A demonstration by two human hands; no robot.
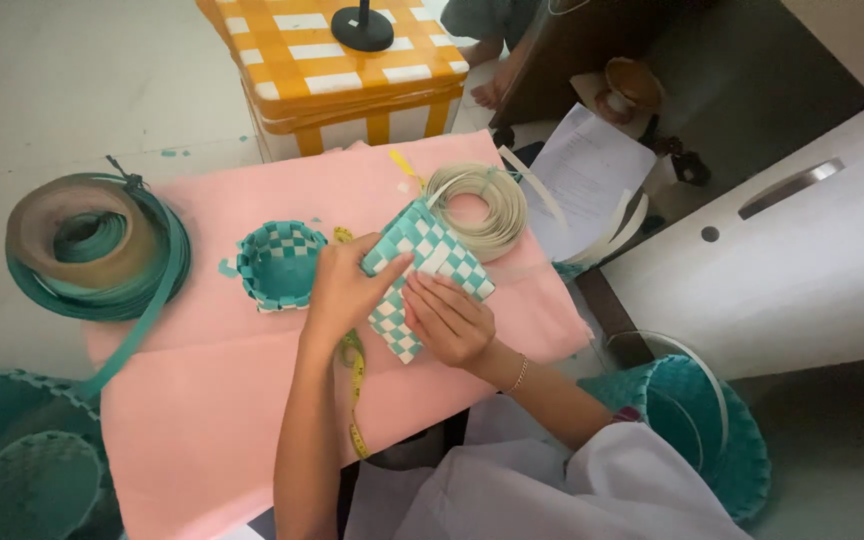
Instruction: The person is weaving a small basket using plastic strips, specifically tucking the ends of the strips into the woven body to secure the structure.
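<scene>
Both my hands hold a teal-and-white checkered woven piece [437, 255] over a pink cloth [202, 400]. My left hand [344, 288] grips its left side, thumb along the edge. My right hand [449, 320] presses on its lower part from the right. A small teal woven basket [280, 264] stands just left of my left hand. A coil of white strip [482, 205] lies behind the woven piece, one strand running into it. A yellow measuring tape [355, 385] trails under my left wrist.
A large coil of teal strip [102, 245] lies at the left. Teal baskets sit at the lower left [22, 460] and lower right [712, 440]. An orange-and-white checked box [342, 70] stands behind, papers [592, 170] to its right, and another person's foot [492, 90].
</scene>
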